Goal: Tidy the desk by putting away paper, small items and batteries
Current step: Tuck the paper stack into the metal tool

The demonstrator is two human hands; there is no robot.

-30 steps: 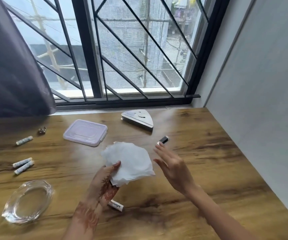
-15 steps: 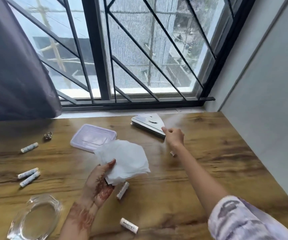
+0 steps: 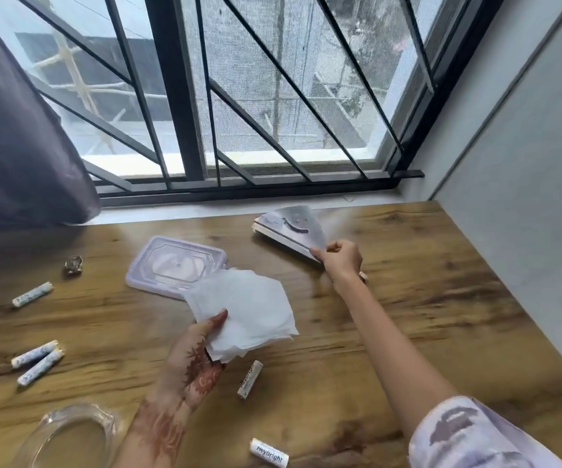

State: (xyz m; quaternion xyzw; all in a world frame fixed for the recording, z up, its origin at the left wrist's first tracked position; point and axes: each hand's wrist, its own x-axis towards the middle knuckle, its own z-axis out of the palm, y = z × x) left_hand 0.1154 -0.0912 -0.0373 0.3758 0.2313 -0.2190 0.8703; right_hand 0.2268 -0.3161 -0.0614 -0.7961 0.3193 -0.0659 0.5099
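Table (image 3: 424,298): wood-grain, below a barred window.
Paper stack (image 3: 249,309): white sheets, raised above table centre, pinched at the lower edge by left hand (image 3: 192,359), grip closed on it.
Lid (image 3: 176,266): translucent, flat, partly behind the paper.
Triangular holder (image 3: 289,231): near the window; right hand (image 3: 340,260) closed, fingertips on its top flap.
Batteries: one (image 3: 250,379) beneath the paper, one (image 3: 269,452) at the near edge, three at left.

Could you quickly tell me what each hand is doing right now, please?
Left hand: closed on the white paper.
Right hand: fingers pinched on the triangular holder's lid.
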